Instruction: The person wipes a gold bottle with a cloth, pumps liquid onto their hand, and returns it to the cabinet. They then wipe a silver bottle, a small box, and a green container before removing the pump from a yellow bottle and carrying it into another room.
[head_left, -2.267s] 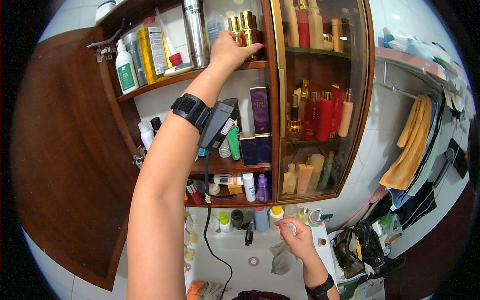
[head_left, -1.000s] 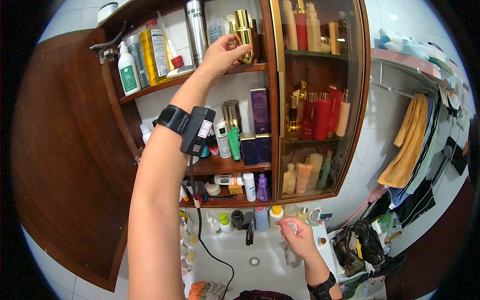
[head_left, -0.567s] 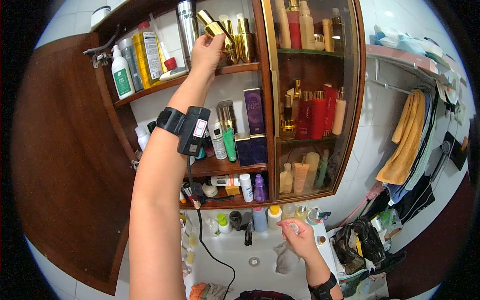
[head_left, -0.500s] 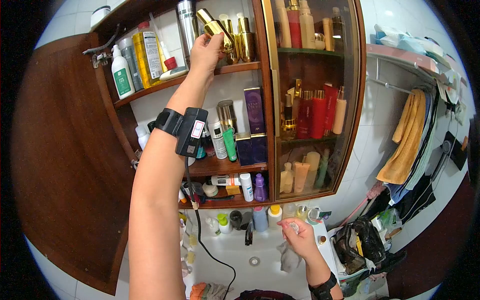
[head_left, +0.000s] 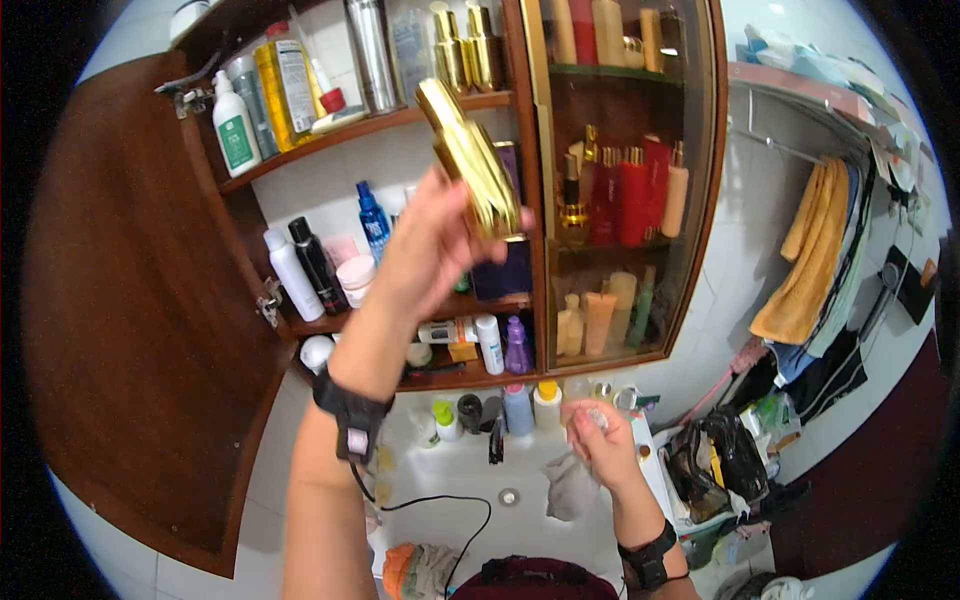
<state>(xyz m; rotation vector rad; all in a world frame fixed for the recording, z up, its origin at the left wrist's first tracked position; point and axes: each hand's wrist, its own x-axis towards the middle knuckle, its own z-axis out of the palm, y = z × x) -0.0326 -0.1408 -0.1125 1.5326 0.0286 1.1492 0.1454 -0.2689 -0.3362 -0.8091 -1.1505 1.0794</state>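
My left hand (head_left: pixel 440 235) is closed around a shiny gold bottle (head_left: pixel 470 165), held tilted in front of the cabinet's upper and middle shelves. Two similar gold bottles (head_left: pixel 466 50) stand on the upper shelf, beside a tall silver canister (head_left: pixel 375 55). Over the sink, my right hand (head_left: pixel 605 445) is closed on a grey-white cloth (head_left: pixel 573 488), which hangs down from it. A bit of whitish material shows between those fingers. Each wrist wears a black strap, and a cable runs from the left one.
The wooden cabinet door (head_left: pixel 150 320) stands open at left. Glass-fronted shelves (head_left: pixel 620 200) hold red and beige bottles. Below is a white sink (head_left: pixel 450 530) with a black faucet (head_left: pixel 496 440) and bottles along its back. Towels (head_left: pixel 800 260) and a black bag (head_left: pixel 735 460) are at right.
The left hand has brought the gold bottle down and toward me, off the upper shelf area. The right hand has risen slightly with the cloth. The view has tilted down a little.
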